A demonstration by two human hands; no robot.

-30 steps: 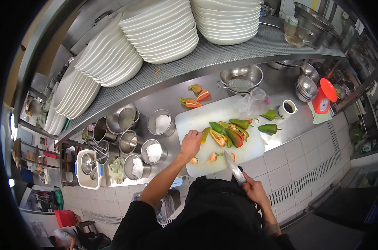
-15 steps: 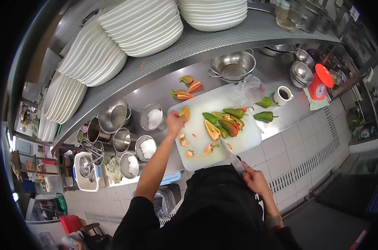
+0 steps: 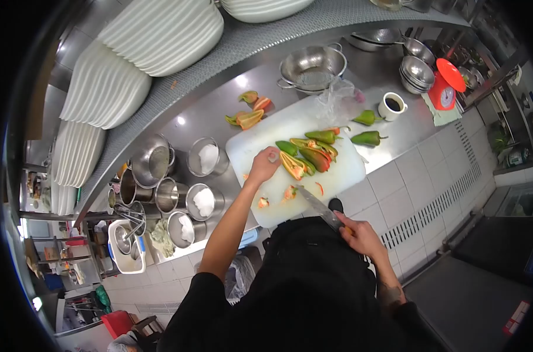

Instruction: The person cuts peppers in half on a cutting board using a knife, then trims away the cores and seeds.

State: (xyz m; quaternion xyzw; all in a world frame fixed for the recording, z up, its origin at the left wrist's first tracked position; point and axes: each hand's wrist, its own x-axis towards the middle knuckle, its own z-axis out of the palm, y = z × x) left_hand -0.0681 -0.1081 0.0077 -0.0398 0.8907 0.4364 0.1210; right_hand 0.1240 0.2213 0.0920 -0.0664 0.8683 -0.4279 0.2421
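My left hand [image 3: 265, 166] is over the white cutting board [image 3: 243, 144], its fingers loosely curved and no piece visible in them. It is beside a halved pepper [image 3: 292, 166] with its inside facing up. More green and reddish peppers [image 3: 316, 158] lie heaped there. In my right hand [image 3: 361, 237] is a kitchen knife [image 3: 318, 204], its blade pointing left over the board's near edge. Below the tip is a cut-out pepper core [image 3: 290, 192]; another core [image 3: 263, 203] lies left of it. Behind the board, pepper pieces [image 3: 249, 119] rest on the steel counter.
Metal pots with white contents [image 3: 203, 202] stand left of the board. Behind it are a colander [image 3: 313, 69] and a plastic bag [image 3: 340, 100]. To the right are two green peppers [image 3: 368, 138], a cup of dark liquid [image 3: 392, 106] and a red scale [image 3: 445, 94]. A plate-laden shelf [image 3: 243, 56] overhangs the counter.
My left hand has moved right from the board's left edge to the pepper heap. The pepper piece it held is now out of it. The knife stays in my right hand.
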